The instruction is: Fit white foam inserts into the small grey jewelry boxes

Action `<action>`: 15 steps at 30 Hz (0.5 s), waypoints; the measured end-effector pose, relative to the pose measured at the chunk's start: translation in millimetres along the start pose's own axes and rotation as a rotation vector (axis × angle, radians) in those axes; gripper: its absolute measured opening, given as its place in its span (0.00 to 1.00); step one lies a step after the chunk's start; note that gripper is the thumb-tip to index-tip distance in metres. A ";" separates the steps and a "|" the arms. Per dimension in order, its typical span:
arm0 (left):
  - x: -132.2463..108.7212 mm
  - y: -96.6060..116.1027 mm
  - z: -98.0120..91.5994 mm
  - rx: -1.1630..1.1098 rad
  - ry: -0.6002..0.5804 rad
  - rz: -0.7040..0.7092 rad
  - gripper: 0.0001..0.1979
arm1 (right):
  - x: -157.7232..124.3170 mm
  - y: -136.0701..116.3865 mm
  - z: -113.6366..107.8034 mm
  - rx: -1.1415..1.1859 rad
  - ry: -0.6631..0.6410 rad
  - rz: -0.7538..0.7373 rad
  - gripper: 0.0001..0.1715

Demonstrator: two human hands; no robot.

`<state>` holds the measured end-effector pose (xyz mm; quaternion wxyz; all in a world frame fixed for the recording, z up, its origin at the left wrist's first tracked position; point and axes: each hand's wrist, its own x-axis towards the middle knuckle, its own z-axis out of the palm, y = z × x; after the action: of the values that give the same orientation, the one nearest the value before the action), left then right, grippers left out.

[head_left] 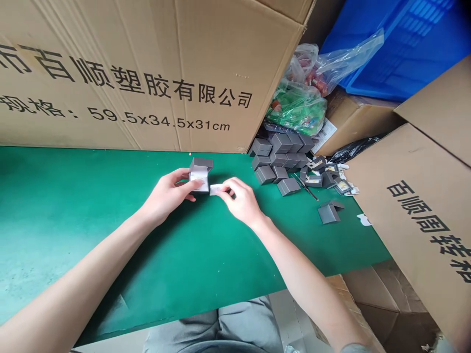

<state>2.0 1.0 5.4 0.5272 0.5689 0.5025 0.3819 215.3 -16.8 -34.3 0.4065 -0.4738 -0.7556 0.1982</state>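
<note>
I watched the left hand [170, 191] grip a small grey box [200, 163], lid up, just off the middle of my view toward 9 o'clock; its thumb pressed on the white lining, while the fingers wrapping the far side were partly hidden from me. The right hand [241, 198], at the box's 3 o'clock, pinched a small white piece [215, 189] between thumb and forefinger, its remaining fingers curled and partly out of sight. I could not tell whether that piece touched the box. Toward 2 o'clock, closed grey boxes [279, 159] hid one another in a stack, with a jumble of open ones [324, 175] beside it too crowded to count. Clear bags [300, 105] behind blurred their red and green contents. At 11 o'clock the large carton [147, 105] read "百顺塑胶有限公司" after a 市 at the frame's edge, and below it "规格: 59.5x34.5x31cm". The right-hand carton [393, 162], at 4 o'clock, showed "百顺周转" and a last character cut off by the border. A white label [326, 134] at 2 o'clock was too small to read. Both forearms ran out of frame.
</note>
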 end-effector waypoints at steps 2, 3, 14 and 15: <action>0.9 -2.5 -1.4 0.014 0.000 -0.003 0.23 | -1.7 0.7 -1.0 0.086 0.033 0.089 0.06; 1.4 -3.9 -2.0 0.020 0.001 -0.007 0.24 | -1.6 0.6 -1.5 0.127 0.053 0.129 0.07; -0.6 -0.3 1.3 -0.075 -0.057 -0.046 0.31 | -2.1 -7.0 1.7 0.433 0.231 0.293 0.16; -1.2 0.3 1.8 -0.087 -0.057 -0.062 0.32 | -2.3 -8.7 1.7 0.452 0.247 0.303 0.17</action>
<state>3.6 -0.5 5.5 0.5771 0.5404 0.4875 0.3705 209.7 -22.8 -30.3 0.5563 -0.4993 -0.5578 0.3607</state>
